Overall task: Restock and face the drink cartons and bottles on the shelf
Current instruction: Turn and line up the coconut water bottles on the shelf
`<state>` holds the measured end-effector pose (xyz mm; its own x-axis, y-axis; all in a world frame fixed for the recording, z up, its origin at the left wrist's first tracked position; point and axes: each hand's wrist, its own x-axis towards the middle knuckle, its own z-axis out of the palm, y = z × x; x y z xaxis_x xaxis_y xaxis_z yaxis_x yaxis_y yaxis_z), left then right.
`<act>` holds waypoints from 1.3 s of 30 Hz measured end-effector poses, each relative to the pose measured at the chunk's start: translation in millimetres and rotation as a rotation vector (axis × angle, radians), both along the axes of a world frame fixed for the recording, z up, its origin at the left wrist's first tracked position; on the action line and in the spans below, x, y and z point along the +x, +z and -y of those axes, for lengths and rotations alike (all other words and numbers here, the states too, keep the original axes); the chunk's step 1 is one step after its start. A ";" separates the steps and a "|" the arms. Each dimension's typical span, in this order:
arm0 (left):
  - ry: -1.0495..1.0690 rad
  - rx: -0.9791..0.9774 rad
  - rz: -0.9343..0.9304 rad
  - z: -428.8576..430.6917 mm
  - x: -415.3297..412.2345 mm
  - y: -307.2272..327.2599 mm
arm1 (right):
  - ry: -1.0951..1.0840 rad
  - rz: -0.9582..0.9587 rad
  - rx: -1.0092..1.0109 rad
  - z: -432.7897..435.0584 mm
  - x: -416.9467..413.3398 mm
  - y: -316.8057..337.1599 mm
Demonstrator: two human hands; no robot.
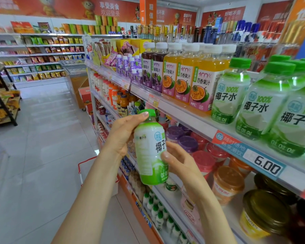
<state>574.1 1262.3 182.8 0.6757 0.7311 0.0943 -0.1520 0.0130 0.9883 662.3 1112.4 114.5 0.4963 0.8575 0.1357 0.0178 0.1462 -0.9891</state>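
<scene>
I hold a coconut water bottle [151,148] with a green cap upright in front of the shelf, below its front rail. My left hand [122,133] grips its upper part, thumb near the cap. My right hand [179,160] holds its lower right side. On the shelf [188,117] to the right stand matching coconut water bottles [230,92], then yellow passion fruit juice bottles [183,74], dark grape juice bottles [151,67] and small purple cartons [128,66] further left.
Lower shelves hold capped cups and jars [227,184] and small white bottles [158,215]. A red-rimmed basket [82,166] sits on the tiled aisle floor under my left arm. A chest freezer [74,71] and snack shelving [42,55] stand further back.
</scene>
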 end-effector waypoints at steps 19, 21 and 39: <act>-0.378 0.051 0.287 -14.5 11.3 -9.4 | 0.182 -0.032 0.003 2.1 12.9 4.2; -0.403 0.045 0.290 -11.3 10.7 -9.5 | 0.170 -0.043 0.025 0.9 11.4 2.9; -0.064 -0.009 0.063 21.2 -3.5 -31.7 | -0.513 0.552 -0.125 1.2 -14.0 21.0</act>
